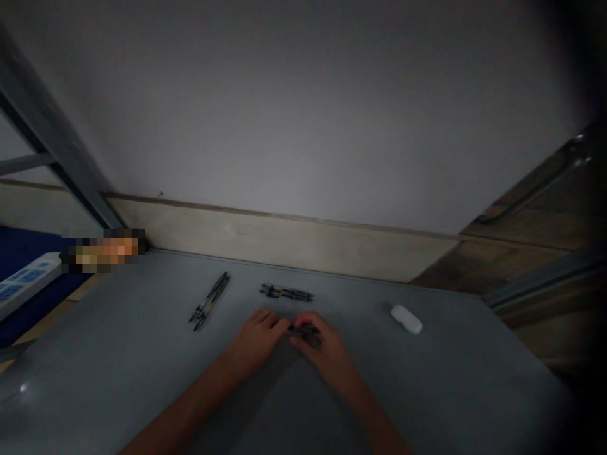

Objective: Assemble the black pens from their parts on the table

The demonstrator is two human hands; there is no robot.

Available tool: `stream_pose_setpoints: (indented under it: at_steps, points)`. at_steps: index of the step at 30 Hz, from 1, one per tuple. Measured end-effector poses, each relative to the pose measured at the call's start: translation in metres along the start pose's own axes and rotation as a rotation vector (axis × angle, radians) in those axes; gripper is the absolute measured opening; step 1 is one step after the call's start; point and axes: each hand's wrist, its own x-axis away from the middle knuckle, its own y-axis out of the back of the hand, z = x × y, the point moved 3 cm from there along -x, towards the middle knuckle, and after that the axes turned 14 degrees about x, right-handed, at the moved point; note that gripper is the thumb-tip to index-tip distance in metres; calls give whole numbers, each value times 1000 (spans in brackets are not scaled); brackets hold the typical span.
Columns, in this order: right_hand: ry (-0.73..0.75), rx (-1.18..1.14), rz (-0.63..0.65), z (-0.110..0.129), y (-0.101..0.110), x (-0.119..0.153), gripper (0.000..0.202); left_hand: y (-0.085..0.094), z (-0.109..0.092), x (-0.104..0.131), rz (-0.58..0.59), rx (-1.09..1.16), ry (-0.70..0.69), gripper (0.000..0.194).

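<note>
Just above the grey table (pixel 142 354), my right hand (pixel 327 351) has its thumb and fingers closed around dark pens (pixel 306 331); how many is hard to make out. My left hand (pixel 258 338) is curled, its thumb and fingertip pressed together at the left tip of those pens. Beyond my hands lies a group of pens (pixel 287 292), side by side and roughly level across the table. Another group of pens (pixel 209 301) rests slantwise to the left. All look dark and slim, with clips.
A white rounded case (pixel 406 319) lies on the table at the right. The wall (pixel 284 234) runs along the back edge. A grey metal post (pixel 71 139) stands at the left, near a blue surface (pixel 28 246) with a white box (pixel 28 284). One patch there is blurred out.
</note>
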Motion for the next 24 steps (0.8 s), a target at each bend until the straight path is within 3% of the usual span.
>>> stream_pose_setpoints:
  at_steps: [6, 14, 24]
  points:
    - [-106, -11, 72, -7, -5, 1, 33, 3, -5, -1, 1, 22, 19, 29]
    - [-87, 56, 0, -4, 11, -4, 25, 14, 0, 0, -28, 92, 184, 29]
    - [-121, 28, -127, -6, 31, -8, 30, 15, 17, 2, -197, 224, 362, 44]
